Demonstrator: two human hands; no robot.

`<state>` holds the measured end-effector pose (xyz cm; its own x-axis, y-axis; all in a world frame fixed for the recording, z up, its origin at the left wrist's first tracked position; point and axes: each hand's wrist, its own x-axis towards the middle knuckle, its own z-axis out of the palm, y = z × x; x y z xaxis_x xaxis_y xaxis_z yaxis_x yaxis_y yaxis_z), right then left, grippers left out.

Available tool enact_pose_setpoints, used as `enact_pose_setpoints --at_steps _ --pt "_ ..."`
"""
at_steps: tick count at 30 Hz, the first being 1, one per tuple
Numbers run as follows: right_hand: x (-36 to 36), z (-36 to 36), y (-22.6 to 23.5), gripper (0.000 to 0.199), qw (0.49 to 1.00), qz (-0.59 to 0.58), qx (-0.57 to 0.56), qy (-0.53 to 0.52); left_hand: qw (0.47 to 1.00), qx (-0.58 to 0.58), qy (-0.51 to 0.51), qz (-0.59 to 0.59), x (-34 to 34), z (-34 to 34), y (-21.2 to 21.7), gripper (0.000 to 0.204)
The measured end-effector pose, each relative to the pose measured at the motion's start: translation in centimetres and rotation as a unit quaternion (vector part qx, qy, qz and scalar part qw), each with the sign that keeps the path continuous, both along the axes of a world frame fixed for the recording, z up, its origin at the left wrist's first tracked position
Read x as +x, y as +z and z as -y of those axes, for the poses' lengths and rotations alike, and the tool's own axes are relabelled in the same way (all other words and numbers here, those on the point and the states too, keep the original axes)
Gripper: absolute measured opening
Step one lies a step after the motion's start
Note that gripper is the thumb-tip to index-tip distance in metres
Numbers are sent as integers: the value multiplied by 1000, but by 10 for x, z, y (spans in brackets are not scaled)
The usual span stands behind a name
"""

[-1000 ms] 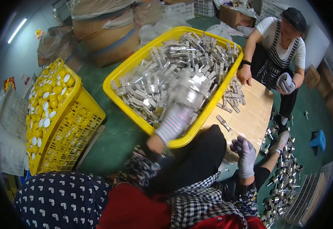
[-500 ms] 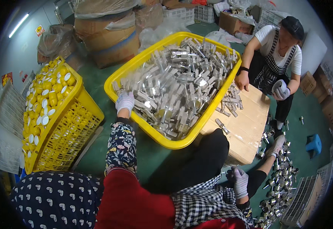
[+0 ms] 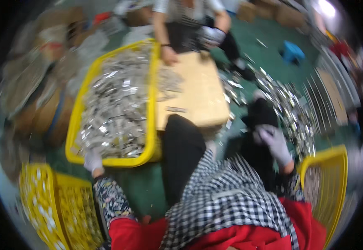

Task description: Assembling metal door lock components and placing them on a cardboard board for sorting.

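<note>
A big yellow tub (image 3: 153, 125) is heaped with flat silvery metal pieces (image 3: 117, 100). My left hand (image 3: 93, 160), in a pale glove, is at the tub's near left corner, its fingers closed over the rim as far as the blur shows. My right hand (image 3: 276, 145), also gloved, is above my dark-clad right leg with its fingers curled in. Blur hides what those fingers hold, if anything. Right of the tub, a cardboard box (image 3: 196, 91) bears a small pile of metal pieces (image 3: 169, 81) and one lone piece (image 3: 176, 109).
Across the box sits a co-worker (image 3: 190, 21), one gloved hand closed on something blurred. Shiny metal parts (image 3: 289, 112) lie strewn over the green floor. Yellow baskets stand at left (image 3: 75, 208) and right (image 3: 343, 187). A blue stool (image 3: 293, 52) and a grey crate (image 3: 321, 98) are farther right.
My view has swung to the right, so the tub appears farther left and the right yellow basket has come into sight. My left hand stays at the tub's rim.
</note>
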<state>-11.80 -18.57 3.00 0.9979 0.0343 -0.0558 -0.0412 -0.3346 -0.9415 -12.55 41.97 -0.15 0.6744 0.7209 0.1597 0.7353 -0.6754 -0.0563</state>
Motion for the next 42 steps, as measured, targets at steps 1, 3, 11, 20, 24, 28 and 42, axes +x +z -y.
enact_pose_setpoints --at_steps 1,3,11,20,24,28,42 --pt "-5 0 14 34 999 0 43 -26 999 4 11 41 -9 -20 -17 41" --pt "-11 8 31 40 993 4 98 -66 997 -15 11 75 -2 -30 -27 45" --pt "-37 47 19 49 966 -10 203 -158 987 -86 -26 132 17 -6 -31 52" --pt "-75 134 -69 43 830 52 352 -429 858 -238 -275 363 46 91 2 37" --pt "-75 117 -102 31 843 90 155 -507 828 -294 -312 361 54 159 15 27" --pt "-29 36 5 33 900 254 -232 -268 777 -466 -265 329 59 212 33 26" --pt "27 -92 -315 36 810 -260 -422 313 732 -622 -273 -52 171 260 1 36"
